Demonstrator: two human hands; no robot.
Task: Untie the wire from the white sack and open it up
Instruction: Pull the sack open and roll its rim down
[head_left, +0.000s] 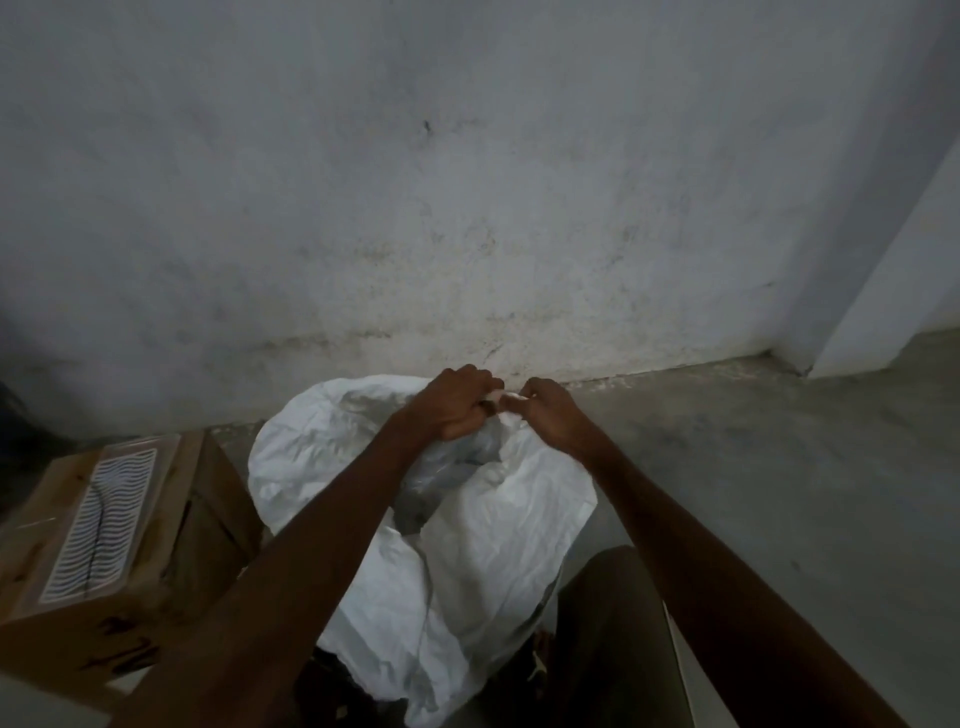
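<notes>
A white sack (483, 525) stands on the floor in front of me, close to the wall. Its top is bunched into a neck (503, 404) at the far side. My left hand (453, 405) is closed around that neck from the left. My right hand (551, 410) pinches the neck from the right, fingertips nearly touching the left hand. The wire is too small and too covered by my fingers to make out. A dark fold (431, 488) shows in the sack below my hands.
A brown cardboard box (171, 530) with a striped label stands at the left, touching the sack. A stained grey wall (467, 208) rises right behind the sack. Concrete floor (753, 441) stretches to the right. My trouser leg (613, 623) is beside the sack.
</notes>
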